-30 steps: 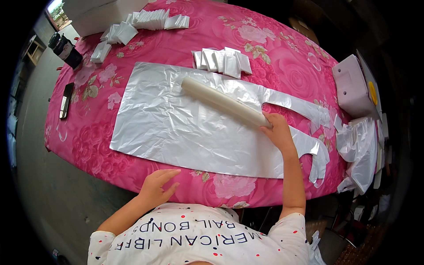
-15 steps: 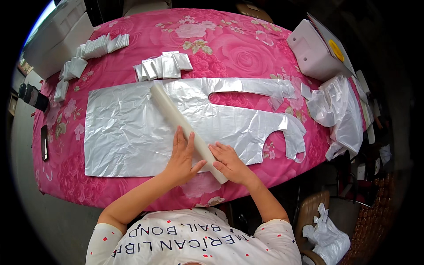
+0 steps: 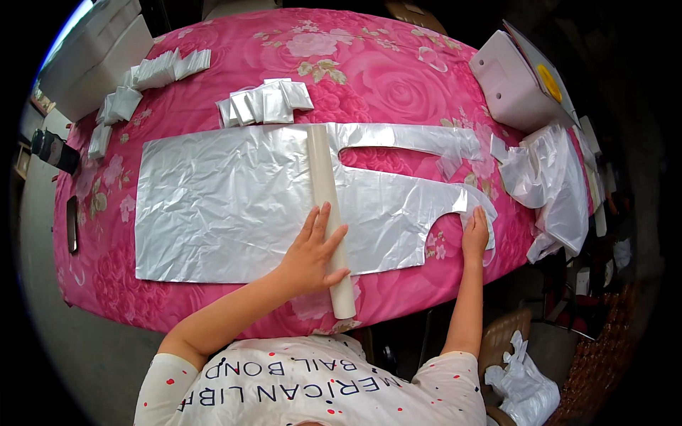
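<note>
A thin, shiny, whitish plastic apron lies flat and creased across the table, its cut-out straps toward the right. Across its middle rests a long pale roller tube, nearly upright in the view, its near end past the apron's lower edge. My left hand lies on the lower part of this tube with its fingers spread. At the far right end of the apron, my right hand has its fingers together on the curved strap; the fingertips are partly hidden.
Small folded plastic packets are piled beyond the apron, with more packets at the far left. White foam boxes stand at the back right, near a crumpled plastic bag. A phone and a dark cup are at the left edge.
The tube has swung from a slant to nearly straight, its far end moving right. My right hand has left the tube and moved right to the apron's strap. My left hand stays on the tube.
</note>
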Available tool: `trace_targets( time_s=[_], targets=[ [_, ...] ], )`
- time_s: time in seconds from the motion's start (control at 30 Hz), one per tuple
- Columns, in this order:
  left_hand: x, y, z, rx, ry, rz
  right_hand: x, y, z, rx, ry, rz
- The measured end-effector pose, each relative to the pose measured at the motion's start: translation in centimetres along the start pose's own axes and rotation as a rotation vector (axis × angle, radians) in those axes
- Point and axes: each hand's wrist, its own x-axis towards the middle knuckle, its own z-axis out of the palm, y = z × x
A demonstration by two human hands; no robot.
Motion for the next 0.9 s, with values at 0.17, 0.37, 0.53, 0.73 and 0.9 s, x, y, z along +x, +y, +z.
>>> trace_targets(
  time_s=[0.17, 0.37, 0.53, 0.73, 0.9],
  targets=[
    [0.1, 0.0, 0.0, 0.003, 0.004, 0.038, -0.1, 0.5, -0.1, -0.148, 0.085, -0.059],
    [0.0, -0.3, -0.3, 0.025, -0.033, 0.024, 1.1, -1.9, -2.6, 0.014, 0.222, -0.069],
    [0.3, -0.1, -0.5, 0.024, -0.044, 0.049, 3.1, -1.2, -5.2, 0.679, -0.055, 0.23],
    [0.6, 0.0, 0.0, 0.009, -0.022, 0.058, 1.3, -11.7, -9.0, 0.943, -0.294, 0.3],
    [1.2, 1.2, -0.4, -0.691, 0.072, -0.131, -4.1, -22.7, -7.3, 0.831, -0.469, 0.038]
  ],
)
